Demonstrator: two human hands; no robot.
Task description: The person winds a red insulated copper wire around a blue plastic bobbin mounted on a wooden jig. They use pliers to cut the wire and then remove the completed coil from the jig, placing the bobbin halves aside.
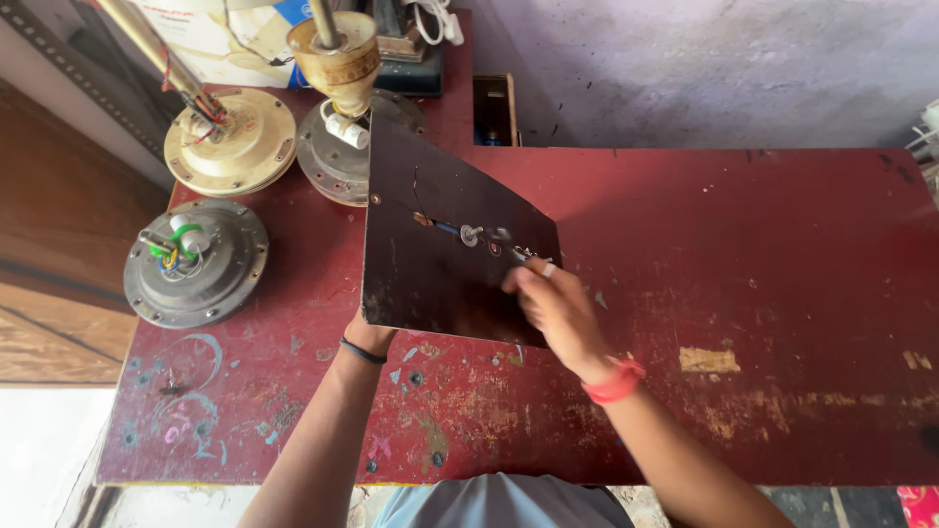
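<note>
Head view shows your left hand gripping the near-left edge of the dark brown flat fan blade, fingers clamped on it, holding it tilted above the worn red desk. Your right hand touches the small metal screws and washers at the blade's right edge; fingers bunched together, blurred. Left, three round fan motors crowd the far-left corner, just beside the blade. Right of the blade, the desk lies open.
</note>
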